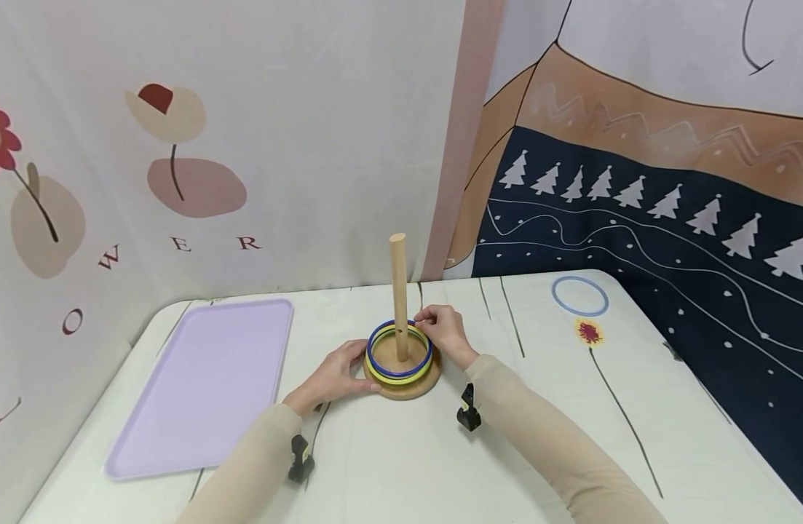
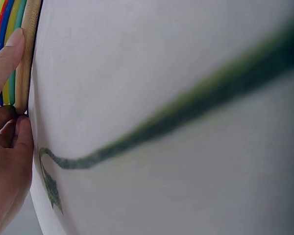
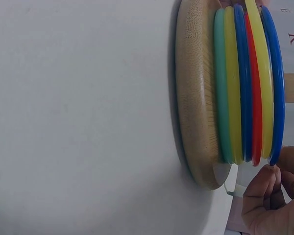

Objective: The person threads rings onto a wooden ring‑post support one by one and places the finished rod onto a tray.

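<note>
A round wooden base [image 1: 409, 395] with a tall upright peg [image 1: 399, 291] stands on the table. Rings are stacked around the peg: a green ring [image 3: 222, 88] lowest, then yellow, blue, a red ring [image 3: 254, 107], yellow, and a blue ring [image 3: 279, 88] on top. My left hand [image 1: 338, 372] grips the base from its left side, the thumb along the front edge and the other fingers behind. On the far right of the stack my right hand [image 1: 445, 331] pinches the edge of the top blue ring between thumb and fingers.
A lilac tray [image 1: 211, 378] lies on the left of the table. Near the back right corner rests a light blue ring [image 1: 554, 292]. Printed fabric walls [image 1: 335, 145] rise behind the table and on its left, with a dark printed one at the right.
</note>
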The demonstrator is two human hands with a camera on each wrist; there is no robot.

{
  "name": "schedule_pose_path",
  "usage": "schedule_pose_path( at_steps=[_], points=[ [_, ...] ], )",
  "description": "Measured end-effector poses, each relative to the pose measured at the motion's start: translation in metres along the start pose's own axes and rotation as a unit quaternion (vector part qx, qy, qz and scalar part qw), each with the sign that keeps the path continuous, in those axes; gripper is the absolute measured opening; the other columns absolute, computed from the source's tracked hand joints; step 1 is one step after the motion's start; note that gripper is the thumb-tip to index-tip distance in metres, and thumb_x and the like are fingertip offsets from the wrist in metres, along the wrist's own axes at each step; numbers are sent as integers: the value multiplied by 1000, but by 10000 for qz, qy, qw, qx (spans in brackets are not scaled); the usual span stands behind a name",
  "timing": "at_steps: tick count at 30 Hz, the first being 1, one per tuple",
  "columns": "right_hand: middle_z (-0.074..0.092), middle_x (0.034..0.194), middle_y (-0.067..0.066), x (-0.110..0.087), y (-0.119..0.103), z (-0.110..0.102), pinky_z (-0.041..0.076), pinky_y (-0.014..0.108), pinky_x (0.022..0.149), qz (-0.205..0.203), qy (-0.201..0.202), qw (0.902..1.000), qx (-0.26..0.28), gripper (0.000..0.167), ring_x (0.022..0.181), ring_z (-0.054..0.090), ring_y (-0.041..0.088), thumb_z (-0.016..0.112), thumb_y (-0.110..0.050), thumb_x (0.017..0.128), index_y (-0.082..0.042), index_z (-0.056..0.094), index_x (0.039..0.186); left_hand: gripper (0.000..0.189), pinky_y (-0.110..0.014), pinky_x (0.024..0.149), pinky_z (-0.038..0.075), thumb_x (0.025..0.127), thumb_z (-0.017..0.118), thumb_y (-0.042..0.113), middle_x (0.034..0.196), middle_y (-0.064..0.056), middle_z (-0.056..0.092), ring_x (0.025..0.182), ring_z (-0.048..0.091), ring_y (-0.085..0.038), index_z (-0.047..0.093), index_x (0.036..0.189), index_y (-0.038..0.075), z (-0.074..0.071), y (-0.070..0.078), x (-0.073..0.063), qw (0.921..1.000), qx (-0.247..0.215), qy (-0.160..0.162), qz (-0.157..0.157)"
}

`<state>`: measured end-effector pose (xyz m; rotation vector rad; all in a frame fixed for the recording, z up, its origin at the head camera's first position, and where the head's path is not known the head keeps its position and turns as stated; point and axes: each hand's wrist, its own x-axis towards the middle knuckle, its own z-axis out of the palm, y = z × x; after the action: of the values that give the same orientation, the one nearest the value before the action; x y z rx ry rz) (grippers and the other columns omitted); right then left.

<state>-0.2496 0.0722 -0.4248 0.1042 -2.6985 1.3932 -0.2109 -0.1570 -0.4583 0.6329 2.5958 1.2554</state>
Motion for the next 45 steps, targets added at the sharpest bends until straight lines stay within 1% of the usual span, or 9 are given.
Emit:
schedule_pose_path(
  at_steps=[6, 13, 17, 22, 25, 29, 35, 40, 45],
  points=[
    [70, 81, 9, 0, 2, 0, 52, 18, 60, -21, -1, 9999, 107, 5, 70, 59, 12, 69, -4, 83, -1, 72, 85, 86, -35, 112, 36, 71, 83, 26, 141, -17, 41, 131, 42, -29, 40, 139, -2, 0, 0, 0, 10000, -45, -34, -62],
    [69, 82, 10, -1, 6, -8, 44, 14, 53, -2, 158, 9994, 298, 10, 66, 54, 10, 66, -7, 86, 0, 72, 90, 86, -34, 111, 37, 70, 84, 25, 141, -17, 42, 131, 42, -29, 41, 139, -1, -1, 1, -1, 9999, -19, -8, -122],
    [68, 85, 14, 2, 14, -24, 44, 12, 50, 170, 463, 9974, 519, 13, 63, 52, 6, 65, -9, 88, 2, 71, 94, 86, -34, 112, 37, 70, 84, 25, 141, -17, 42, 131, 42, -29, 41, 139, -1, -1, 0, -1, 9999, -46, 4, -128],
    [66, 93, 20, 5, 36, -60, 47, 10, 52, 552, 883, 9904, 906, 20, 63, 51, 3, 60, -9, 91, 6, 67, 103, 85, -35, 112, 37, 70, 84, 25, 141, -17, 42, 131, 42, -29, 41, 139, -2, 0, 0, -1, 9999, -39, 30, -153],
    [63, 93, 18, 5, 54, -86, 48, 10, 56, 863, 1221, 9814, 1205, 24, 65, 52, 3, 57, -11, 93, 7, 64, 109, 86, -35, 112, 37, 70, 84, 26, 141, -16, 42, 131, 42, -29, 41, 139, -1, 0, 0, -2, 9997, -11, 24, -227],
    [59, 84, 1, 4, 77, -119, 50, 7, 60, 1254, 1762, 9656, 1445, 28, 67, 55, 2, 55, -13, 95, 5, 61, 115, 86, -36, 112, 36, 70, 84, 27, 142, -16, 42, 131, 42, -29, 41, 139, -1, -1, 0, -2, 9996, 14, 30, -268],
    [49, 64, -19, 1, 106, -162, 47, 4, 54, 1716, 2627, 9358, 1606, 27, 57, 49, -8, 55, -11, 92, 6, 60, 113, 86, -36, 112, 37, 70, 84, 27, 142, -16, 42, 131, 42, -29, 41, 140, 0, -1, 0, -1, 9996, -7, 44, -267],
    [47, 64, -20, -2, 129, -188, 42, 3, 50, 2292, 3146, 9089, 1498, 29, 54, 46, -10, 56, -13, 90, 4, 60, 113, 87, -35, 112, 37, 70, 84, 27, 142, -16, 41, 131, 42, -28, 40, 140, -1, 1, 0, -1, 9997, -5, 4, -256],
    [50, 81, -9, -4, 147, -205, 39, 3, 53, 2805, 3120, 9015, 1058, 36, 61, 42, -7, 54, -15, 92, 0, 57, 124, 86, -35, 111, 37, 70, 84, 28, 142, -16, 42, 131, 43, -29, 41, 140, -1, 1, 1, 0, 9998, 29, 6, -218]
  ],
)
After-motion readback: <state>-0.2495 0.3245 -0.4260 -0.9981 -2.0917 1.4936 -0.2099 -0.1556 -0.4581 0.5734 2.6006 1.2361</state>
